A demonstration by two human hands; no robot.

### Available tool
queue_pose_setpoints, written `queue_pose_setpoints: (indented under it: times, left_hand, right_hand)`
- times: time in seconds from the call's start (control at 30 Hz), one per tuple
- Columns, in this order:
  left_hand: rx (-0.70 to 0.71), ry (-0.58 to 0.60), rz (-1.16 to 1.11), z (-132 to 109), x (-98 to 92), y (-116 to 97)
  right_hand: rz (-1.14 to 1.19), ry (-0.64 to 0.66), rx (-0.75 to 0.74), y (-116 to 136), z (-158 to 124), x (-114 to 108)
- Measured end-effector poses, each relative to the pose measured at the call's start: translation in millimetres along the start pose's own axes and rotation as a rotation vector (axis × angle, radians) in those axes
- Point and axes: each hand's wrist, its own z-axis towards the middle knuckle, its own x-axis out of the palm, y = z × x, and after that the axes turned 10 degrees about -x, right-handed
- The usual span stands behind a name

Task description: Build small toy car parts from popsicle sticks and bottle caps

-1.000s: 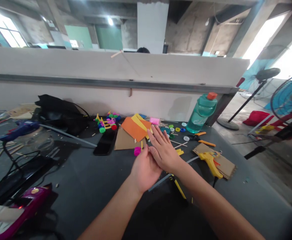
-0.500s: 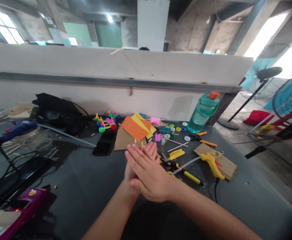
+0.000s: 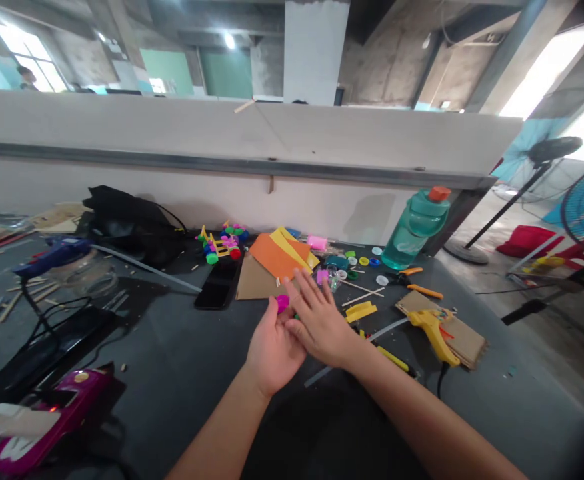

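My left hand (image 3: 275, 350) is palm up over the dark table, its thumb raised and its other fingers partly hidden. Across those fingers lies my right hand (image 3: 319, 323), flat with its fingers stretched out, so the two touch. I see nothing gripped in either one. A magenta cap (image 3: 283, 303) shows just past my left thumb; whether it touches the hand I cannot tell. Beyond my fingertips are orange and yellow sheets (image 3: 277, 255) on brown cardboard (image 3: 252, 280). A yellow piece (image 3: 361, 311) and crossed thin sticks (image 3: 365, 293) lie right of my right hand.
At right are a yellow glue gun (image 3: 432, 330) on cardboard, orange-handled pliers (image 3: 425, 290) and a teal bottle (image 3: 415, 230). Left are a black phone (image 3: 216, 287), a colourful toy car (image 3: 219, 245), a blue glue gun (image 3: 55, 257) and a magenta device (image 3: 57, 423). A low white partition (image 3: 197, 187) stands behind.
My hands were pressed together palm to palm. The left has turned palm up and lower, while the right has slid right across its fingers. The whole view has shifted slightly.
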Motion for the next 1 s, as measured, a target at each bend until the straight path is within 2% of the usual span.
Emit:
queue_pose_setpoints:
  times: [0.07,0.13,0.27,0.4,0.5,0.73,0.9,1.0]
  left_hand:
    - [-0.054,0.08,0.028,-1,3.1,2]
    - [-0.044,0.096,0.052,-1,2.2,3]
    - [0.09,-0.045,0.177,3,-8.8,1]
    - [0.165,-0.166,0.25,8,-19.0,-2]
    - [0.186,-0.198,0.253,9,-22.3,-4]
    - [0.194,-0.157,0.315,11,-22.3,-2]
    - [0.382,-0.277,0.419,14,-24.2,0]
    - [0.423,-0.328,0.481,15,-27.0,1]
  right_hand:
    - [-0.045,-0.037,0.087,-14,-1,-1]
    - [-0.067,-0.075,0.147,-24,-3,-2]
    - [-0.013,-0.145,0.206,-31,-6,0]
    - [0.186,-0.25,0.136,-35,-6,2]
    - [0.309,-0.295,0.047,-36,-5,1]
    - [0.265,-0.372,0.006,-29,-4,-1]
    - [0.237,-0.391,-0.005,-30,-4,-1]
    - [0.223,-0.361,-0.027,-30,-4,-1]
